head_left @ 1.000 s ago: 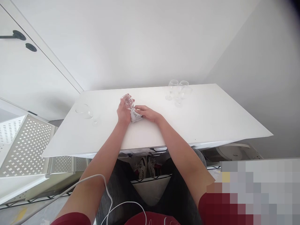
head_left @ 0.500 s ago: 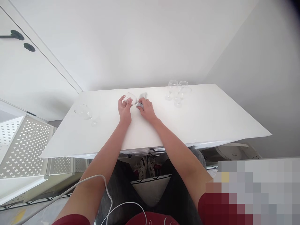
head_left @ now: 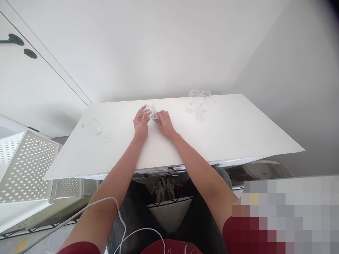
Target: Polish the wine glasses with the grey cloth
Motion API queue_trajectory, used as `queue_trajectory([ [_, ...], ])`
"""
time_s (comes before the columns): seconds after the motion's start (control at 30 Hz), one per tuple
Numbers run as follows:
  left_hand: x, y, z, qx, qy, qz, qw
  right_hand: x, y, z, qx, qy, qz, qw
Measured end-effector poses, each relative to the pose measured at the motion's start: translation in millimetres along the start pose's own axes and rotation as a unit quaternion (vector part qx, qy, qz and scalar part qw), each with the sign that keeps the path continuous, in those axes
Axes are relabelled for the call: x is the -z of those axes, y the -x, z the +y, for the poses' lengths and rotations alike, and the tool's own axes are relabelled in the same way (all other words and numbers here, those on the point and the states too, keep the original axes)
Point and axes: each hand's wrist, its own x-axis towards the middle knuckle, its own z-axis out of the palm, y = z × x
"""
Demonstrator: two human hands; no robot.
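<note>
My left hand (head_left: 141, 121) is closed around the bowl of a clear wine glass (head_left: 149, 111), which lies tilted above the white table. My right hand (head_left: 164, 122) pinches a pale grey cloth (head_left: 156, 116) against the stem end of that glass; most of the cloth is hidden by the fingers. Farther left, another wine glass (head_left: 92, 127) rests on its side on the table. To the right of my hands stand wine glasses in a close group, among them a rear left glass (head_left: 194, 94) and one beside it (head_left: 205, 95).
The white table (head_left: 217, 134) meets a plain wall at its back edge. A perforated white rack (head_left: 29, 165) stands at the left, near a door with a dark handle (head_left: 16, 39). A white cable (head_left: 106, 200) runs over my left forearm.
My right hand has brought the cloth closer against the glass, and less of the cloth shows. The glass has turned slightly in my left hand. The other glasses stay put.
</note>
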Motion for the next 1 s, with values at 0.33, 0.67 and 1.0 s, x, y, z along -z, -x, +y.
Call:
queue_trajectory([
  [0.33, -1.0, 3, -1, 0.011, 0.027, 0.013, 0.999, 2, -1, -4, 0.008, 0.04, -0.032, 0.999],
  [0.67, 2.7, -2, -7, 0.011, 0.031, 0.007, 0.999, 2, -1, 1, -0.028, 0.007, -0.031, 0.999],
  [1.0, 2.6, -3, -8, 0.008, 0.04, 0.014, 0.999, 4, -1, -2, -0.025, 0.002, -0.025, 0.999],
])
